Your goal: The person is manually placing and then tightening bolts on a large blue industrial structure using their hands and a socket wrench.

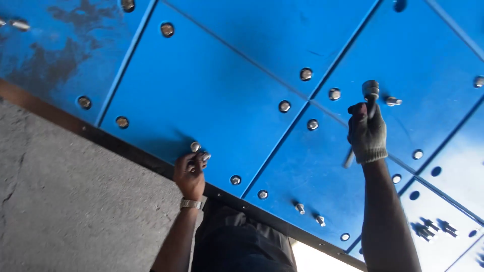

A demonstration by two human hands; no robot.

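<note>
At the bottom centre of the frame I see my dark trousers, and from there both forearms reach up into the picture. My left hand, bare, with a metal wristwatch on the wrist, sits left of centre against the blue panel; its fingers are curled narrow around a small silver bolt that stands out of the panel just above them, and a second bit of metal shows at the fingertips. My right hand, in a grey knit glove, is at right of centre, fingers closed tight on the handle of a socket wrench, whose round silver head points up above the fist while the handle end pokes out below it. Just right of the wrench head a bolt sticks out of the panel, near but not touching. Further off, the blue panels run across the whole upper frame, split by dark seams and dotted with bolt heads. Loose-standing bolts show lower centre. A dark metal edge strip borders the panels, with grey concrete at lower left.
</note>
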